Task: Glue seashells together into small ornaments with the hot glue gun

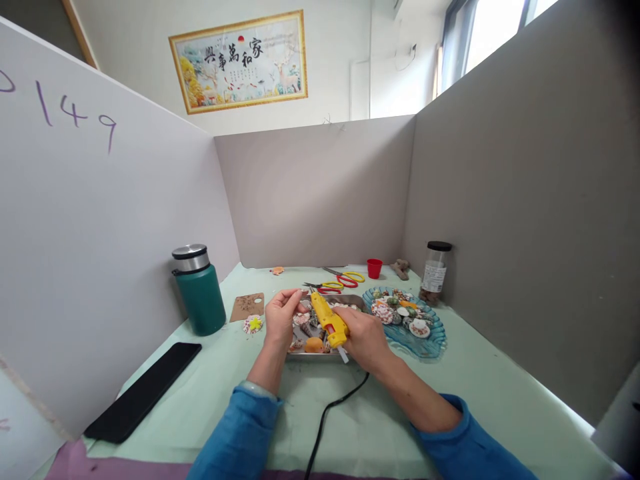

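My right hand [367, 337] is wrapped round the handle of a yellow hot glue gun [329, 319], with a pale glue stick poking out of its rear. The nozzle points forward and left, close to the fingertips of my left hand [283, 317]. Those fingers are pinched together on something small that I cannot make out. Below both hands lies a metal tray [320, 357] of shells, partly covered by the gun and hands. Left of my left hand sits a round shell piece with a yellow star shape [254, 324].
A blue glass dish [425, 348] of shells stands right. Behind are scissors [350, 279], a red cup [374, 268] and a jar [434, 275]. On the left are a brown board [247, 307], a green bottle [201, 300] and a black phone-like slab [145, 392]. A black cord [327, 410] runs toward me.
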### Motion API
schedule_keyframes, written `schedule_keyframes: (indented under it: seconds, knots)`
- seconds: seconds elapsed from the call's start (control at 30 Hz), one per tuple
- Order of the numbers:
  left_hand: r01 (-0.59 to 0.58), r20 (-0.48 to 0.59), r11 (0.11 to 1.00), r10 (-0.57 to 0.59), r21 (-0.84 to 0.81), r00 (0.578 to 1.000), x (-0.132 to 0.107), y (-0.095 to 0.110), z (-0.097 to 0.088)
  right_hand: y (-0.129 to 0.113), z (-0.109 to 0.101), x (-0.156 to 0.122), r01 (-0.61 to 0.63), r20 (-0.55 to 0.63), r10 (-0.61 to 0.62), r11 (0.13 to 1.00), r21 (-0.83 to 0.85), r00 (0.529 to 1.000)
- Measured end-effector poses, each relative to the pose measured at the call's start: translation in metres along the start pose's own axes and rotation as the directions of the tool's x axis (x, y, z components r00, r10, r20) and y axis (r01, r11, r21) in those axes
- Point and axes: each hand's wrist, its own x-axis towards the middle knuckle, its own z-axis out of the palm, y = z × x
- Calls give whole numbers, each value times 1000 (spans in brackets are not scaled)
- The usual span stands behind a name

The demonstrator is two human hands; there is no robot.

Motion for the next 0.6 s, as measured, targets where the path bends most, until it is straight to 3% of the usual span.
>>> schedule_keyframes:
  seconds: [0.6]
  knots:
    - [15,4,1000,-15,-11,1000,-1,1,2,-3,0,0,14,27,-15,1000,26,1000]
